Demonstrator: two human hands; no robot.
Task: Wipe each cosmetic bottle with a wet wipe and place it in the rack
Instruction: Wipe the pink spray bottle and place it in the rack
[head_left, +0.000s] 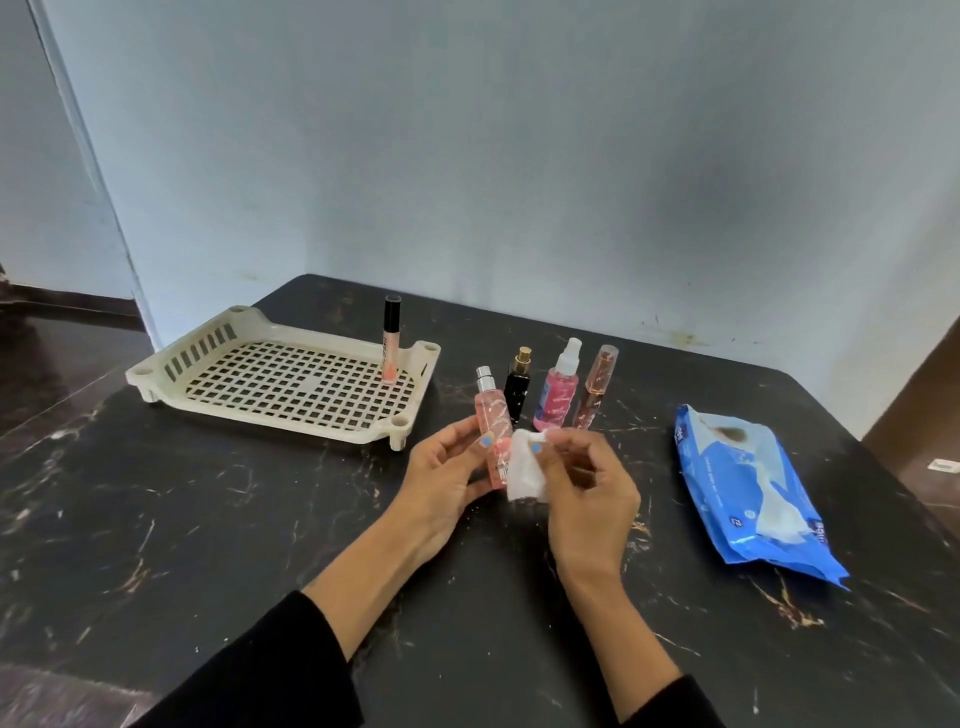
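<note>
My left hand grips a slim pink bottle with a silver cap, held upright above the table. My right hand pinches a folded white wet wipe against the bottle's lower right side. Behind the hands stand three bottles in a row: a black one with a gold top, a pink spray bottle with a clear cap and a thin amber tube. A cream slotted rack sits at the left. One lip gloss tube with a black cap stands upright in its far right corner.
A blue pack of wet wipes lies at the right, a wipe sticking out of its opening. The dark marble table ends at a pale blue wall behind. The table's right edge runs just past the pack.
</note>
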